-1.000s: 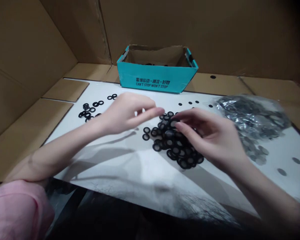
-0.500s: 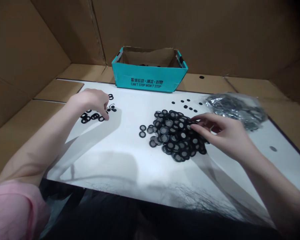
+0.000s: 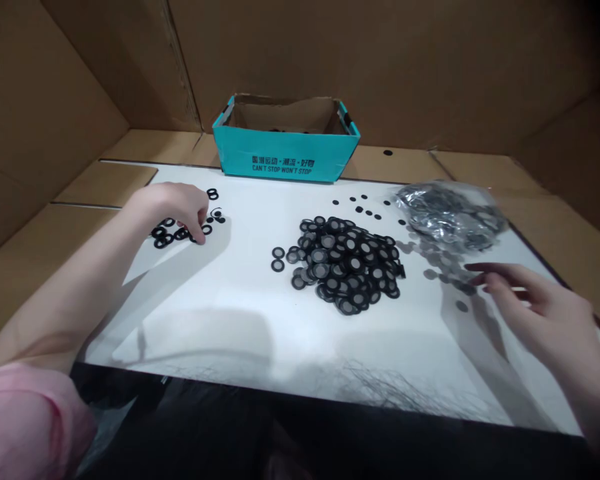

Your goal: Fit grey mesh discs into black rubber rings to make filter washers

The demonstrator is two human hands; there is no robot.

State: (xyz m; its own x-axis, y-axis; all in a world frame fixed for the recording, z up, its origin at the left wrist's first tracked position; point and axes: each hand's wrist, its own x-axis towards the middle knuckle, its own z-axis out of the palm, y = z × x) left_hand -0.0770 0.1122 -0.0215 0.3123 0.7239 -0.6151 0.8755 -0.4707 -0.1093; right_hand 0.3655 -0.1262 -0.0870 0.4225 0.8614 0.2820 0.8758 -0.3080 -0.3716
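Note:
My left hand is low over a loose group of black rings on the left of the white tabletop. Its fingers are curled in and its thumb points down among the rings; what it holds, if anything, is hidden. At the right, my right hand hovers over scattered grey discs, thumb and forefinger apart, with nothing visible between them. Between the hands lies a heap of black rings with grey centres. Two similar pieces lie just left of that heap.
A turquoise open box stands at the back, with dark pieces inside. A clear plastic bag of grey discs lies back right. Several small black discs are scattered between heap and bag. Cardboard walls surround the white tabletop.
My right hand has moved right, from the edge of the heap to the grey discs, which now lie scattered near the bag. My left hand stays over the rings. The view has shifted slightly.

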